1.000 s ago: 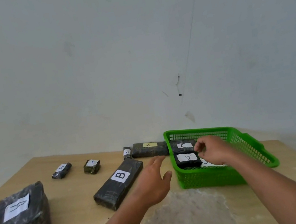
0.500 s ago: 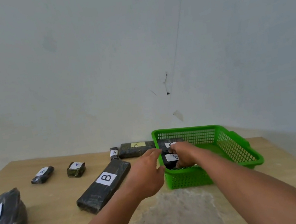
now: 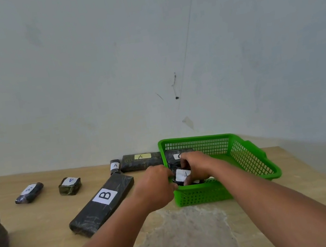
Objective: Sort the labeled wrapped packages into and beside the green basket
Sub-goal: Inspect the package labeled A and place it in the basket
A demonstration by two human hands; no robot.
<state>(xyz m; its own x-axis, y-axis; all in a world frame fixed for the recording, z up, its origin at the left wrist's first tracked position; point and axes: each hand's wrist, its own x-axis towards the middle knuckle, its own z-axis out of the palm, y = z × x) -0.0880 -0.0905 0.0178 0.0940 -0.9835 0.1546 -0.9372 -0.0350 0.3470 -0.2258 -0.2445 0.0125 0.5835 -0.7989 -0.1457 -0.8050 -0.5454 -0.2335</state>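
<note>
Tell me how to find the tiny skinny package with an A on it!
Start at the green basket by the wall. Just left of it lies a flat dark package with a yellow A label, and left of that stands the tiny skinny package. It is the narrowest one, with a white A band around its middle.

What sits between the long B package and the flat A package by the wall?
Head view: the small upright A roll stands between the long B package and the flat A package, just off the B package's far end. Otherwise bare table.
</note>
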